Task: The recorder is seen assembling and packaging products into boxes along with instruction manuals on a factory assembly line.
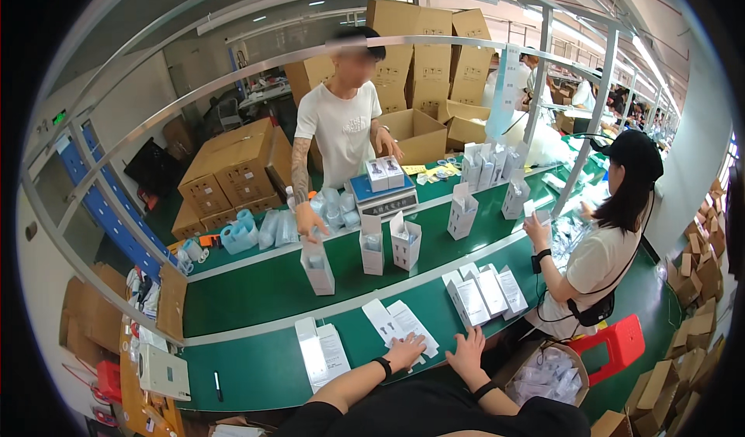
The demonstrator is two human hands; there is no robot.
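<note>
My left hand [405, 352] lies with its fingers outstretched on the near end of a flat white carton [400, 320] with dark printed pictures. Beside it, my right hand [467, 353] has its fingers spread at the green table's near edge, holding nothing. Just beyond the right hand is a group of white printed cartons [490, 291], lying side by side and partly overlapping. Left of my left hand, more flat white cartons [322, 352] lie on the green worktop [256, 359].
Upright opened cartons [372, 252] stand on the green belt [233, 293]. Across it, a person [341, 126] touches one carton beside a scale [384, 196] bearing small boxes. At right, another person [601, 227] holds a carton. A pen [218, 386] and red stool [617, 348] flank me.
</note>
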